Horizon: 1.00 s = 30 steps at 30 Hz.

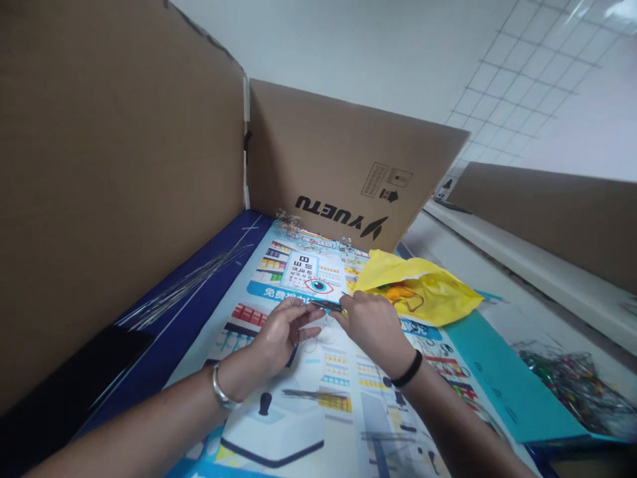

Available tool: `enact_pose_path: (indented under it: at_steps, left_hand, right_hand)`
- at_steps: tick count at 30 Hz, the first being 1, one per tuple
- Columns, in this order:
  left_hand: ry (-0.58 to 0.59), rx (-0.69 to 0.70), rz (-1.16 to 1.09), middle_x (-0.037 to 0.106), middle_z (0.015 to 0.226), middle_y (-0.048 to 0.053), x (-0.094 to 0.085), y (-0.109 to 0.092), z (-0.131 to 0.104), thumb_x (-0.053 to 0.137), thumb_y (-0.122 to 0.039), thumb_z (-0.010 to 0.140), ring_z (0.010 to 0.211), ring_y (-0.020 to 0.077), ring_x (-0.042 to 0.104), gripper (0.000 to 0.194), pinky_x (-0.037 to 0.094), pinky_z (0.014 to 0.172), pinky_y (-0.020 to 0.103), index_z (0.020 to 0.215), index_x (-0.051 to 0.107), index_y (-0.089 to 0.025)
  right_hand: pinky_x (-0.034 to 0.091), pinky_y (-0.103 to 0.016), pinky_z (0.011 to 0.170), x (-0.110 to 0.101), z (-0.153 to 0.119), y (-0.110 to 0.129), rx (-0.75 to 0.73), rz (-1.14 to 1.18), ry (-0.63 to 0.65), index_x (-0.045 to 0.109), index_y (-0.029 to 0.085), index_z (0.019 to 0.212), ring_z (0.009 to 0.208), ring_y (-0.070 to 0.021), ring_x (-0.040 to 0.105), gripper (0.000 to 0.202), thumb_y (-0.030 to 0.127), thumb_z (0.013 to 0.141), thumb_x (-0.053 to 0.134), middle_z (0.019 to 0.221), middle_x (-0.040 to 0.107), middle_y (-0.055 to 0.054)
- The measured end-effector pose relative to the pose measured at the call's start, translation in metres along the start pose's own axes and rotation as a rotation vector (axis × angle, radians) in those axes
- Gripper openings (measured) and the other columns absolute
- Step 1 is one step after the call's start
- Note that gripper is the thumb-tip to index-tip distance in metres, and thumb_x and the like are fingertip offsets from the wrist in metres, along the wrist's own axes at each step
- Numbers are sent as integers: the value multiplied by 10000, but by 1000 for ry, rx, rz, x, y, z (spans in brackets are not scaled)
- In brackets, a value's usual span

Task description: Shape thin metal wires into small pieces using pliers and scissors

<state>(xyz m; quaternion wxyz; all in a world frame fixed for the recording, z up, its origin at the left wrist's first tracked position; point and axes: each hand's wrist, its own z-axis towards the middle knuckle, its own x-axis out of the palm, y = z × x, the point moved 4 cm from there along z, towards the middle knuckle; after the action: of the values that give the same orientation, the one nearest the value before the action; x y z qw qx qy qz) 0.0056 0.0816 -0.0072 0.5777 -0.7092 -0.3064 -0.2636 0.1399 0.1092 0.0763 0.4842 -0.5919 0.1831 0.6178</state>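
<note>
My right hand [371,328], with a black band on the wrist, is wrapped round a pair of pliers [326,305]. The dark jaws point left towards my left fingertips. My left hand [286,332], with a silver bangle, is closed in a pinch at the jaw tips. A thin wire [309,345] shows faintly as a loop just below those fingers; its ends are too fine to make out. Both hands are above a printed poster [298,385] that covers the table. A dark slim tool [316,395] lies on the poster nearer to me.
Cardboard walls [348,153] stand at the left and back. Long straight wires [186,289] lie on the left. Small bent wire pieces [288,224] are heaped at the back. To the right are a yellow bag [448,285], a teal panel [517,378] and a tangled wire pile [572,385].
</note>
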Motion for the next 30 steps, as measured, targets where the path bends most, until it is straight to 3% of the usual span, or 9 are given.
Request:
enact_pose_path:
  at_steps: [5,12,15,19,30]
  left_hand:
    - [78,-34,-48,634,869,36,1,-1,0,589,-197,727,929,227,631,126,514,589,269,775,472,-194]
    - [103,-6,-38,648,900,70,1,5,3,564,-126,734,903,212,633,124,520,720,320,775,464,-185]
    - [52,34,-49,654,871,53,-3,7,5,548,-71,728,805,142,638,140,515,751,274,787,484,-181]
    - [-30,25,-12,655,895,48,-7,8,6,536,-30,715,702,85,614,157,520,679,213,778,505,-170]
    - [-39,78,264,616,886,40,-7,7,3,515,-79,729,793,125,611,114,483,638,219,779,486,-178]
  right_hand:
    - [326,-268,581,7,-5,-3,46,26,52,629,212,881,703,-186,597,323,482,838,458,796,634,-65]
    - [329,-259,596,27,-16,0,79,88,5,629,221,856,726,-179,594,314,477,847,447,780,631,-54]
    - [331,-266,629,35,-21,5,86,121,-31,625,213,853,734,-177,586,325,481,853,441,774,628,-53]
    - [330,-270,647,40,-25,8,85,150,-36,626,213,842,746,-178,584,321,478,853,445,790,628,-52]
    - [314,-252,589,46,-25,1,92,177,40,626,222,823,738,-168,596,317,486,846,452,769,640,-34]
